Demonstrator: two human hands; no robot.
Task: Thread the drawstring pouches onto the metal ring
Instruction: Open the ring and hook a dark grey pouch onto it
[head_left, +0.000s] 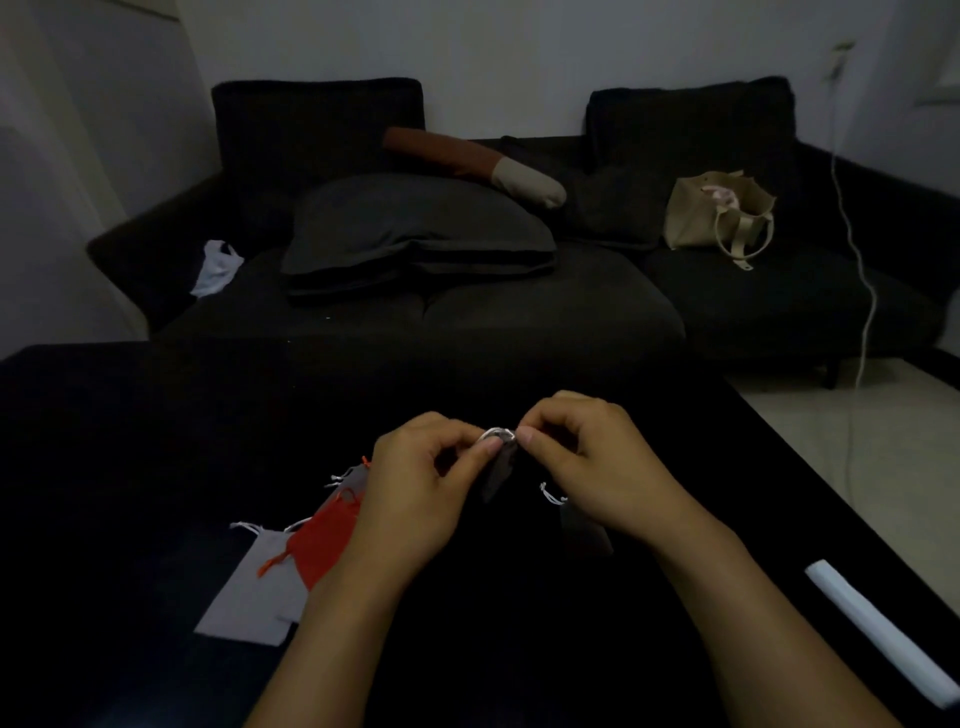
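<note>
Above the black table (156, 441), my left hand (415, 488) and my right hand (597, 467) meet, both pinching a small metal ring (497, 434) between thumb and fingers. A dark grey drawstring pouch (497, 470) hangs down from the ring between the hands. On the table to the left lie a red pouch (324, 540) and a light grey pouch (254, 587), overlapping, with another grey pouch (353, 478) partly hidden behind my left hand. One more dark pouch (584, 525) with white strings lies under my right wrist.
A white flat strip (878, 626) lies near the table's right edge. Behind the table stands a dark sofa (519, 312) with cushions, a beige tote bag (717, 213) and a white cloth (218, 267). A white cable (862, 291) hangs at the right.
</note>
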